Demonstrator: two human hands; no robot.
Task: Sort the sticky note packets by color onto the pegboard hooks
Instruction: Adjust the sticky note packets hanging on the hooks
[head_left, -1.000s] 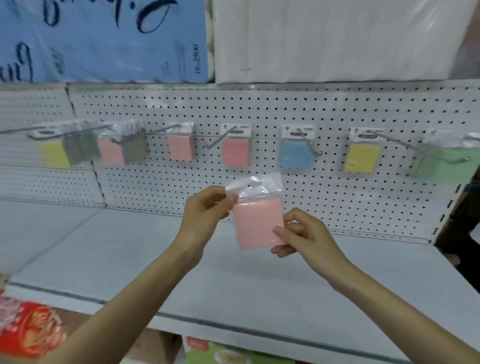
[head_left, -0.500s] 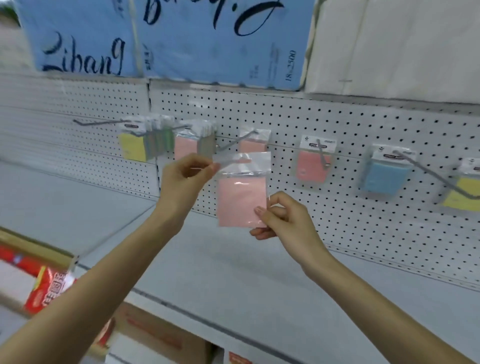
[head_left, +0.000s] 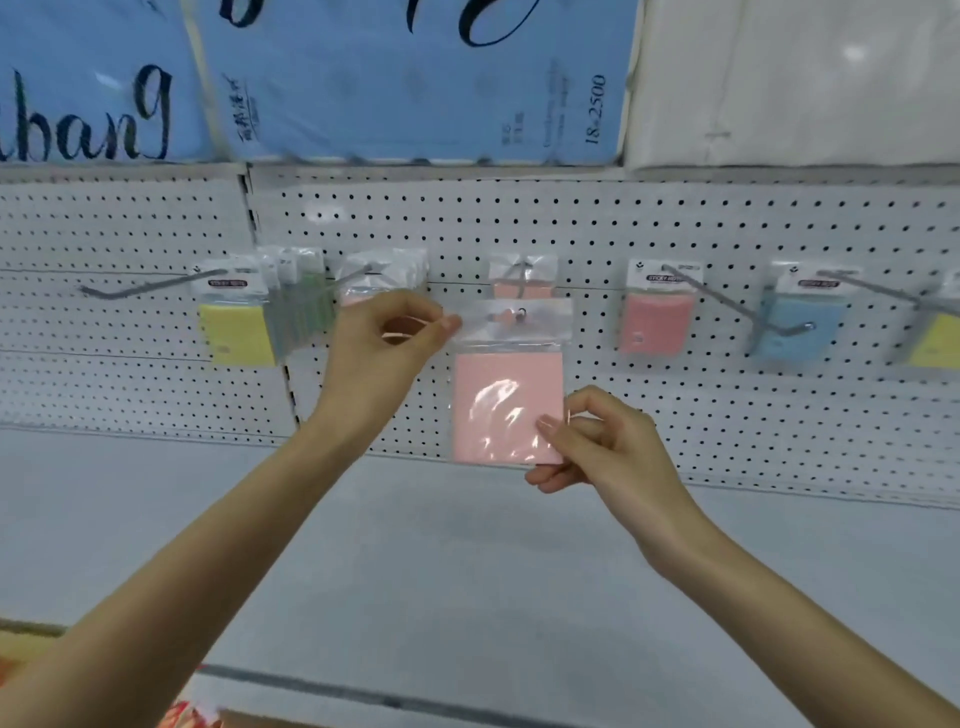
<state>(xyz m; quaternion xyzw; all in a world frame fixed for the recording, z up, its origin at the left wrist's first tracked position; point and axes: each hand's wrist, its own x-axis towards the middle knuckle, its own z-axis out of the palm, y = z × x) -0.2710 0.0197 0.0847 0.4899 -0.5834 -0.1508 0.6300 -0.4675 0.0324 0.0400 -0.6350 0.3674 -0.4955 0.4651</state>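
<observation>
Both hands hold a pale pink sticky note packet (head_left: 506, 400) upright in front of the pegboard (head_left: 571, 228). My left hand (head_left: 387, 338) pinches its clear top flap at the left corner. My right hand (head_left: 592, 447) pinches its lower right corner. The hang hole in the flap sits at the tip of a hook (head_left: 519, 312) that carries another pale pink packet (head_left: 522, 278) behind. Other hooks hold a yellow packet (head_left: 239, 332) with greenish ones behind it, a pink stack (head_left: 382, 275), a darker pink packet (head_left: 657, 319), a blue packet (head_left: 800, 327) and a yellow packet (head_left: 937, 343).
A long bare hook (head_left: 150, 286) sticks out at the far left of the pegboard. A grey shelf (head_left: 467, 571) runs below the hands. Blue paper reams (head_left: 389, 78) and white wrapped ones (head_left: 795, 78) lie on the shelf above.
Both hands have carried the pink packet up and toward the pegboard, from mid-air over the shelf to the tip of the pale pink hook. The view has moved closer.
</observation>
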